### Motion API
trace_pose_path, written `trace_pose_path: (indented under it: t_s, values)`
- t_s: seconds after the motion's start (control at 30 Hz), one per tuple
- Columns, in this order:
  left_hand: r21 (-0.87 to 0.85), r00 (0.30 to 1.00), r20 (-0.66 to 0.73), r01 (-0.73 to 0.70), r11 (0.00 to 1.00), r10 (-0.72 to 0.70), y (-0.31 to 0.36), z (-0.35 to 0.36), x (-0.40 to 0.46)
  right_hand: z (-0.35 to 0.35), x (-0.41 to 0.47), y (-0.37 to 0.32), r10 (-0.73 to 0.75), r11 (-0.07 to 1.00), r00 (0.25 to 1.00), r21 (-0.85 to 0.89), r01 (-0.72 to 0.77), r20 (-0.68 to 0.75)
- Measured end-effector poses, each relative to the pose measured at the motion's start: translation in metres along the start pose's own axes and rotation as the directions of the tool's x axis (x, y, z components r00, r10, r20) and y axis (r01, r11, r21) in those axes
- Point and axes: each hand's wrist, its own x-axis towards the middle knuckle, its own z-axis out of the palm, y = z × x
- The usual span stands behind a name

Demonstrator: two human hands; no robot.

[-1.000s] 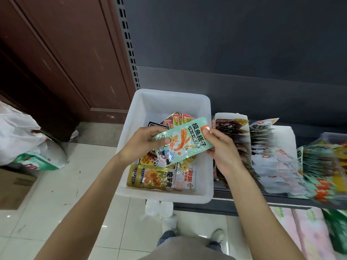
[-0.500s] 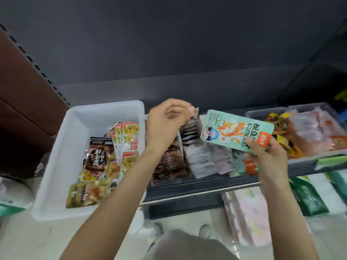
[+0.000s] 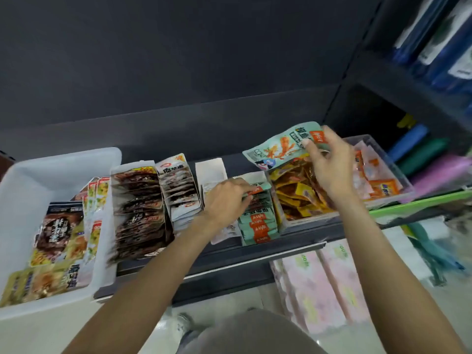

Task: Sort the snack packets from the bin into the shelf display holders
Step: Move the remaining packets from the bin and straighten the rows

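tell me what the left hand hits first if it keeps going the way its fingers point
The left hand points right, at the row of teal packets standing in their holder; its fingertips already look to be on the rearmost ones. Beyond that comes the clear bin of yellow packets. Depth is uncertain.

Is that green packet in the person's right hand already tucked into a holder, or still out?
Still out. The right hand holds the green packet in the air above the holder of matching green packets.
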Motion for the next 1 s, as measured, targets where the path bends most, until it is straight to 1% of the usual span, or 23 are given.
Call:
trace_pose_path:
  t_s: [0.07, 0.17, 0.23, 0.33, 0.4, 0.47, 0.53, 0.6, 0.67, 0.8, 0.87, 0.93, 1.0]
  values:
    - [0.033, 1.000, -0.016, -0.001, 0.999, 0.001, 0.002, 0.003, -0.002, 0.010, 0.006, -0.002, -0.133, 0.981, 0.985, -0.125, 0.147, 0.113]
    - [0.054, 0.999, -0.046, 0.003, 0.999, 0.000, 0.006, 0.004, -0.001, 0.029, 0.011, 0.003, -0.285, 0.887, 0.908, -0.275, 0.371, 0.306]
    - [0.025, 0.998, -0.065, 0.004, 1.000, -0.002, 0.009, 0.004, -0.003, 0.043, 0.011, 0.004, -0.311, 0.830, 0.854, -0.320, 0.458, 0.417]
    - [-0.004, 0.996, -0.084, 0.014, 1.000, -0.014, 0.008, 0.007, -0.006, 0.059, 0.009, 0.004, -0.290, 0.746, 0.771, -0.370, 0.553, 0.567]
    - [-0.012, 0.995, -0.098, 0.003, 1.000, -0.004, 0.008, 0.008, -0.008, 0.064, 0.010, 0.000, -0.308, 0.669, 0.729, -0.405, 0.623, 0.611]
    - [0.001, 0.992, -0.122, -0.009, 1.000, 0.010, 0.008, 0.008, -0.009, 0.065, 0.012, -0.005, -0.373, 0.585, 0.704, -0.436, 0.684, 0.604]
    - [0.019, 0.992, -0.128, -0.016, 1.000, 0.018, 0.009, 0.006, -0.009, 0.066, 0.013, -0.008, -0.398, 0.546, 0.698, -0.459, 0.701, 0.595]
    - [0.016, 0.992, -0.125, -0.027, 1.000, 0.029, 0.009, 0.007, -0.008, 0.071, 0.012, -0.007, -0.335, 0.536, 0.685, -0.467, 0.703, 0.647]
    - [0.000, 0.994, -0.111, -0.016, 1.000, 0.016, 0.008, 0.006, -0.008, 0.078, 0.009, -0.002, -0.242, 0.557, 0.677, -0.472, 0.683, 0.695]
    - [-0.005, 0.996, -0.091, -0.018, 1.000, 0.017, 0.002, 0.004, -0.013, 0.083, 0.001, 0.009, -0.211, 0.527, 0.690, -0.514, 0.677, 0.692]
    - [-0.004, 0.997, -0.076, -0.030, 1.000, 0.030, -0.001, 0.002, -0.015, 0.087, 0.002, 0.011, -0.164, 0.541, 0.699, -0.529, 0.654, 0.696]
    - [-0.039, 0.999, -0.032, -0.033, 0.999, 0.032, -0.002, 0.001, -0.017, 0.091, 0.006, 0.011, -0.122, 0.573, 0.714, -0.539, 0.618, 0.689]
    - [-0.065, 1.000, 0.000, -0.018, 0.998, 0.018, -0.002, -0.004, -0.022, 0.091, 0.009, 0.010, -0.089, 0.581, 0.708, -0.541, 0.608, 0.701]
